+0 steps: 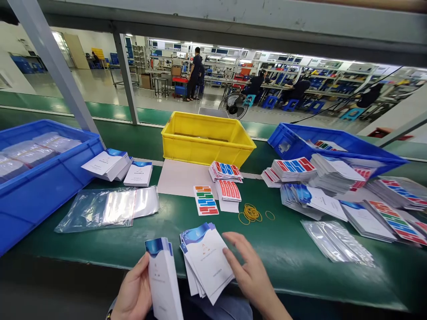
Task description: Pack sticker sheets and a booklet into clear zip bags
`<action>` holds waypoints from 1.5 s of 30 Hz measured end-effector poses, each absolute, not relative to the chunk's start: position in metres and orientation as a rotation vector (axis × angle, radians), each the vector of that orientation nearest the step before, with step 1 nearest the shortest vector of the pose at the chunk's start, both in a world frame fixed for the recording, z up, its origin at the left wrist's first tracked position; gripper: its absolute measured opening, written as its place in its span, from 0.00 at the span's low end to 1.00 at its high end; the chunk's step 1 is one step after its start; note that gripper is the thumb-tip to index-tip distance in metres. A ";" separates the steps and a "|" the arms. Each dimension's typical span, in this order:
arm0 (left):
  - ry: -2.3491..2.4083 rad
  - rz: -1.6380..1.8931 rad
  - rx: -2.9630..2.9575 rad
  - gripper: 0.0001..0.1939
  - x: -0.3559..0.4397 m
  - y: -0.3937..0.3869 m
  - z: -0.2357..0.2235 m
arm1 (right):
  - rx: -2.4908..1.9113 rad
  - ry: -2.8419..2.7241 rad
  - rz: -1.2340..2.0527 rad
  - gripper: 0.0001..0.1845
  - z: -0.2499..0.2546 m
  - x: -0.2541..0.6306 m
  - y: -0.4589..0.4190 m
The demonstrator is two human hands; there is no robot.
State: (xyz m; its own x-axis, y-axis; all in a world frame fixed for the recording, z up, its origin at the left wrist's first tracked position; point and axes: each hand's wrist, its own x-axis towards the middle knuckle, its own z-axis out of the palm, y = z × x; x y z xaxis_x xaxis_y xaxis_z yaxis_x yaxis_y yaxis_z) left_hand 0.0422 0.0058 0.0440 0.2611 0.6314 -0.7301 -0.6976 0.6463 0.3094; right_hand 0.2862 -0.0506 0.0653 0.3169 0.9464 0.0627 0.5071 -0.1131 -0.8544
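My left hand [135, 284] grips a stack of booklets [162, 282], white with a blue printed top, tilted upright at the table's near edge. To its right, a loose, fanned pile of similar booklets [208, 260] lies partly over that edge. Touching the right side of this pile, my right hand [248, 271] has its fingers spread and grasps nothing. Beyond the pile lie a sheet of coloured stickers [206, 201], a stack of red label sheets [229, 191] and a heap of yellow rubber bands [251, 214].
A yellow bin [207, 149] stands at the back, between a blue bin [50, 178] of plastic-wrapped packs and another blue bin [333, 142]. Clear plastic bags [116, 208] lie left. Booklet stacks [327, 202] and more clear bags [338, 242] cover the right. Metal posts [125, 75] frame the bench.
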 end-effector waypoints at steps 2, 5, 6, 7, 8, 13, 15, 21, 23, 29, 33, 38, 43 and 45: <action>0.931 0.897 -0.048 0.08 0.047 0.004 0.046 | -1.542 -1.374 0.985 0.17 0.071 0.265 -0.051; 0.919 0.908 0.022 0.06 0.051 0.002 0.046 | -1.275 -1.392 1.375 0.21 0.079 0.231 -0.048; 0.923 0.914 0.043 0.06 0.052 0.001 0.047 | -1.234 -1.388 1.429 0.23 0.081 0.223 -0.047; 0.927 0.923 0.059 0.05 0.053 0.000 0.047 | -1.224 -1.377 1.454 0.25 0.082 0.216 -0.045; 0.930 0.937 0.069 0.04 0.053 0.000 0.047 | -1.236 -1.358 1.461 0.26 0.081 0.212 -0.043; 0.903 0.989 0.081 0.03 0.052 0.000 0.046 | -1.262 -1.224 1.503 0.28 0.076 0.207 -0.037; 0.898 0.998 0.096 0.03 0.051 0.001 0.044 | -1.234 -1.164 1.542 0.28 0.075 0.208 -0.037; 0.903 0.994 0.136 0.01 0.051 0.000 0.043 | -1.264 -1.024 1.537 0.28 0.068 0.207 -0.038; 0.912 0.989 0.133 0.02 0.051 0.000 0.044 | -1.268 -1.030 1.525 0.28 0.065 0.208 -0.038; 0.923 0.990 0.074 0.03 0.052 0.001 0.044 | -1.311 -1.061 1.476 0.30 0.058 0.207 -0.037; 0.917 1.002 0.058 0.05 0.053 0.003 0.042 | -1.339 -1.069 1.390 0.30 0.060 0.206 -0.039; 0.907 0.986 0.000 0.05 0.049 0.006 0.039 | -1.414 -1.024 1.240 0.24 0.073 0.228 -0.041; 0.907 1.000 0.004 0.05 0.044 0.007 0.039 | -1.628 -1.083 0.994 0.25 0.072 0.271 -0.037; 0.921 1.016 -0.004 0.06 0.045 0.006 0.039 | -1.703 -1.184 0.741 0.26 0.071 0.275 -0.037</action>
State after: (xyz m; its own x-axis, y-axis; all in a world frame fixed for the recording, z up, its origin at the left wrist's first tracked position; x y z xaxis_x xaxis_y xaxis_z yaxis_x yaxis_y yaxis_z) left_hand 0.0454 0.0064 0.0386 0.1985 0.7246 -0.6600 -0.7279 0.5599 0.3958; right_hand 0.2745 -0.0370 0.0706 0.3602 0.9326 0.0204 0.3898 -0.1306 -0.9116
